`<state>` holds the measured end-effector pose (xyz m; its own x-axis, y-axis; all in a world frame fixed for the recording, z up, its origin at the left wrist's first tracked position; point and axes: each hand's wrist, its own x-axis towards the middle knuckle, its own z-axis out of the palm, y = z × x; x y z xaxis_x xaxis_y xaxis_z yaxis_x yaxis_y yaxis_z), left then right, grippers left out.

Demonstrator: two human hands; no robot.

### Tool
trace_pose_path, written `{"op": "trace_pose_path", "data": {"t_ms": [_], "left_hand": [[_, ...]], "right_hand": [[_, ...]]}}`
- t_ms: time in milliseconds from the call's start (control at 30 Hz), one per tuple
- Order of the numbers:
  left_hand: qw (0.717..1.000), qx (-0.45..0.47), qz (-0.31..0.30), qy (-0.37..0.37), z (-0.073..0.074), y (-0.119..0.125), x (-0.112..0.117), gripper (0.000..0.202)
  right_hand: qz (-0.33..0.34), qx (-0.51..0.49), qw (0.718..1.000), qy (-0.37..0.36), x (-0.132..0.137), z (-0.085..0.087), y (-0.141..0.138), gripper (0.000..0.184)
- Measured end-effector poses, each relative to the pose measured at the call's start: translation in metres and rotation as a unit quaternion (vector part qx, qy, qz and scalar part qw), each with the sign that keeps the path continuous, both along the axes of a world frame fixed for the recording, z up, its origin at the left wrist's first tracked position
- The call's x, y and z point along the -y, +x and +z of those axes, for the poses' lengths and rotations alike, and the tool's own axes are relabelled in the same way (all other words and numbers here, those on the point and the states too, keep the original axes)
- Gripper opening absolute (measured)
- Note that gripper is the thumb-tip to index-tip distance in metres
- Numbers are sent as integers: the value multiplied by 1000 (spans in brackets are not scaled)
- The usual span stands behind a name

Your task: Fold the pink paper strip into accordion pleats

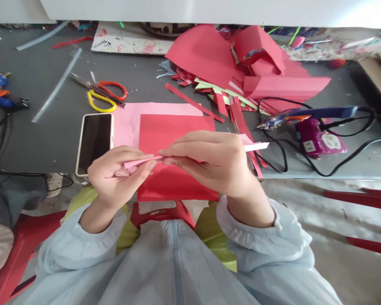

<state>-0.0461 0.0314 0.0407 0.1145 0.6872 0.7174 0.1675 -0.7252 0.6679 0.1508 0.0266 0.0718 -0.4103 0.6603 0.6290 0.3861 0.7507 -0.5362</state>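
Note:
Both my hands pinch one thin pink paper strip (257,146) above the table's near edge. My left hand (117,176) grips its left end between thumb and fingers. My right hand (209,161) is closed over the middle, and the strip's pale far end sticks out to the right past it. Under my hands lie a red paper sheet (174,131) and, beneath that, a pink sheet (127,123). My light blue sleeves fill the lower part of the view.
A phone (94,142) lies face up left of the sheets. Scissors (103,95) with red and yellow handles lie behind it. A glue gun (307,115) with cables and a purple socket block (320,142) sits right. Red paper scraps (241,63) pile at the back. Another blue glue gun (0,91) lies far left.

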Motion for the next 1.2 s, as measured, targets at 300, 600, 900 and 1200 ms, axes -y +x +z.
{"op": "trace_pose_path", "data": {"t_ms": [300, 600, 900, 1200], "left_hand": [[1000, -11, 12, -7, -1, 0, 1, 25], [1000, -25, -15, -6, 1, 2, -4, 20], [998, -52, -7, 40, -4, -4, -6, 25], [993, -53, -30, 102, 0, -11, -13, 28]], "right_hand": [[-6, 9, 1000, -15, -1, 0, -1, 12], [-18, 21, 999, -17, -2, -3, -2, 14], [14, 31, 999, -22, -3, -1, 2, 12], [7, 42, 999, 0, -4, 2, 15, 9]]}}
